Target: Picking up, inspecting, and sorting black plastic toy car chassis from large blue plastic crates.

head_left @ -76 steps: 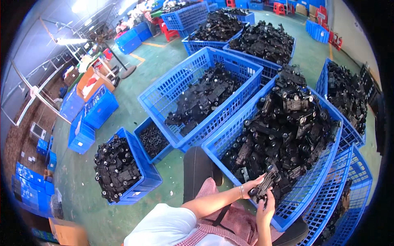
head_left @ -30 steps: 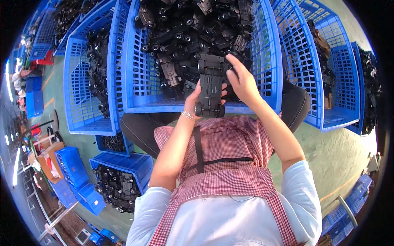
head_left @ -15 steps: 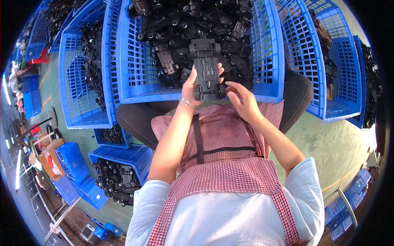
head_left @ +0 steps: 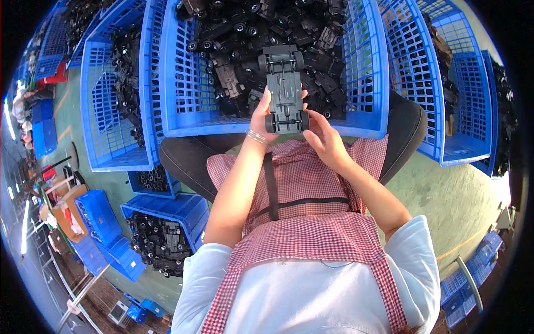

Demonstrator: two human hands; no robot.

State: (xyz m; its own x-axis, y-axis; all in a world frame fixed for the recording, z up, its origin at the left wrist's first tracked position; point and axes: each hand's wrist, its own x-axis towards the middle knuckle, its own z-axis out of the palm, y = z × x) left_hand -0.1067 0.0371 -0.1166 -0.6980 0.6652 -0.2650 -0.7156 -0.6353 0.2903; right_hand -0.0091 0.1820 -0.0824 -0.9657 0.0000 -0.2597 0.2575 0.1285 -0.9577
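Observation:
A black toy car chassis (head_left: 286, 92) with four wheels lies underside up in my left hand (head_left: 261, 118), its axles and long slots facing me. My left thumb runs along its left side, and fingertips curl round the right edge. At the near right wheel (head_left: 305, 121), the thumb and forefinger of my right hand (head_left: 328, 142) close from the side. Behind and below the chassis, a blue crate (head_left: 217, 131) holds a heap of similar black chassis (head_left: 228, 80), some of them with wheels.
More blue crates with black parts flank me, one at left (head_left: 119, 161) and one at right (head_left: 464, 153). A small blue bin (head_left: 167, 206) of chassis is by my left side. My bent knees (head_left: 409, 125) reach under the main crate.
The chassis has tilted so that its underside catches more light. My right hand has moved in from the right, and its fingers now meet the near right wheel.

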